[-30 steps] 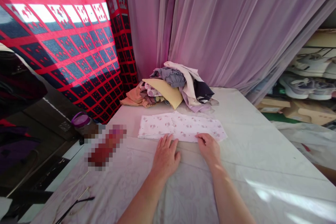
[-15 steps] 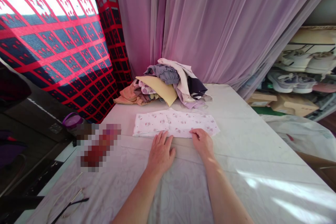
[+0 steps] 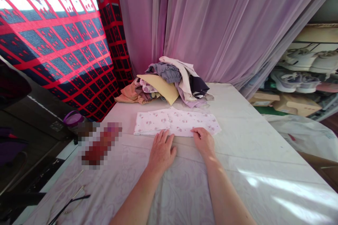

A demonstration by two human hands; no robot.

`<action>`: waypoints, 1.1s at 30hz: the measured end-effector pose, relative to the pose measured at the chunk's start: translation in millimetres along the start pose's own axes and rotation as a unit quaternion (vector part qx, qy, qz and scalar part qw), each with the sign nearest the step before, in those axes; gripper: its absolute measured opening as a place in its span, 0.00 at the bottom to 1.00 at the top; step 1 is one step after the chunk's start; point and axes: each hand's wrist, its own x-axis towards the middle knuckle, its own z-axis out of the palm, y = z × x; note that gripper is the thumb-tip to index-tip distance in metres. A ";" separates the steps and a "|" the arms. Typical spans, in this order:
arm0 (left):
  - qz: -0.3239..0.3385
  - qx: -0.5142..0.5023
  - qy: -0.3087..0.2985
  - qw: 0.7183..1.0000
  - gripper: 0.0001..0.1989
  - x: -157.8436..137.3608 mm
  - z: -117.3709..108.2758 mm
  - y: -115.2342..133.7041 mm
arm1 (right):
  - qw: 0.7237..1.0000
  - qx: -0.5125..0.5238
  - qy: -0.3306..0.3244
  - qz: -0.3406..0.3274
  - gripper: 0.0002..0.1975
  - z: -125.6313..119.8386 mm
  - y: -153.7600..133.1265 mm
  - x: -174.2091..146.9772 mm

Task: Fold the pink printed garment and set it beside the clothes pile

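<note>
low centre of the frame, both hands lie flat with fingers spread, left hand [image 3: 161, 149] and right hand [image 3: 203, 141] touching the near hem of the cloth [image 3: 175, 123] mid-frame. i'd pinch that hem evenly, fold straight toward the pile [image 3: 169, 82].

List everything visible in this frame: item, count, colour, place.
printed garment: 1, white with small pink print, flat on the table, mid-frame
clothes pile: 1 heap, grey, yellow, peach, cream, dark, behind the garment
table: 1, pale patterned cover
curtain: sheer purple, behind the table
patterned cloth: red and navy grid, left
cup: 1, purple lid, left of the table
glasses: 1 pair, dark, near left table corner
shoes: several, pale, shelves at right
left hand: flat, fingers touching the garment's near edge
right hand: on the garment's near edge
</note>
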 end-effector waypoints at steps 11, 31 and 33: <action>0.010 -0.042 0.175 0.984 0.19 6.5 1.5 -25.2 | 1.000 0.009 -0.001 0.003 0.13 0.4 1.6 1.0; -0.305 0.055 0.130 0.942 0.10 -4.3 -52.7 -93.4 | 1.000 0.007 -0.010 0.004 0.13 -1.3 0.8 -0.1; -0.303 0.055 0.123 0.944 0.10 -4.4 -53.5 -92.5 | 1.000 0.005 -0.011 0.005 0.13 -1.7 0.8 0.0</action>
